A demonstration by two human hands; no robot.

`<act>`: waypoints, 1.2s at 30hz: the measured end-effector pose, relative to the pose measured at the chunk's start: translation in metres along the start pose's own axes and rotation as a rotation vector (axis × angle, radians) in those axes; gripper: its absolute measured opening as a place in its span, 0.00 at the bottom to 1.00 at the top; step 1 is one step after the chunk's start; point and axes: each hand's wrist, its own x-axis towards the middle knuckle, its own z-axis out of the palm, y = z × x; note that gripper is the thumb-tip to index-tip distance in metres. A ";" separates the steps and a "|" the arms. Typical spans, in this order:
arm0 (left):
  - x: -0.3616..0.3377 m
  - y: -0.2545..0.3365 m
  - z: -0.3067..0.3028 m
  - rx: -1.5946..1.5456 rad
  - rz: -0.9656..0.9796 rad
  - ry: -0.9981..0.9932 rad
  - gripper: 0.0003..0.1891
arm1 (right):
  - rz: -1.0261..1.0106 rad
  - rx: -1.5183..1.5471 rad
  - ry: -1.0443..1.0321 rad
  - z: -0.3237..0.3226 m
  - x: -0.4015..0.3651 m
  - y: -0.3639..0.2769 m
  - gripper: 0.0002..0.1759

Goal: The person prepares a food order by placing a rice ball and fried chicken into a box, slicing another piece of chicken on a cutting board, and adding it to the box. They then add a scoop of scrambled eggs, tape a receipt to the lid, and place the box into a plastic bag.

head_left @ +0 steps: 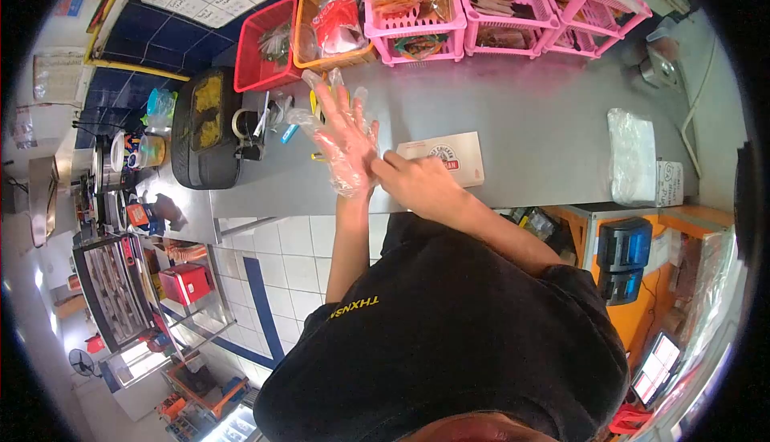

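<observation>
My left hand point(346, 133) is raised above the steel counter with its fingers spread. It wears a clear plastic glove point(346, 176), loose and baggy past the fingertips and around the wrist. Close beside it, my bare right hand point(419, 181) has its fingers pinched together at the glove's edge near the left wrist. Behind the right hand a white and tan printed chicken box point(461, 153) lies on the counter, partly hidden by that hand. Several small items, including a blue-handled tool point(289, 133) and a roll of tape point(241, 123), lie left of the gloved hand.
Along the counter's back stand a red basket point(263, 77), an orange basket point(333, 60) and pink racks point(417, 45) of packets. A black case point(205, 157) stands at left. A stack of clear plastic bags point(631, 157) lies at right, above a blue-fronted device point(626, 245).
</observation>
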 end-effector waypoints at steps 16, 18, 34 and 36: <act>-0.050 -0.088 -0.093 0.356 -0.432 0.319 0.41 | 0.908 0.183 0.025 -0.022 -0.102 0.070 0.20; -0.058 -0.112 -0.089 0.396 -0.590 0.287 0.40 | 1.035 0.116 0.086 -0.010 -0.117 0.083 0.23; -0.040 -0.079 -0.019 0.716 -0.752 0.145 0.29 | 1.127 0.307 0.092 0.055 -0.132 0.113 0.34; -0.040 -0.076 -0.017 0.685 -0.752 0.170 0.28 | 1.130 0.295 0.104 0.058 -0.133 0.116 0.34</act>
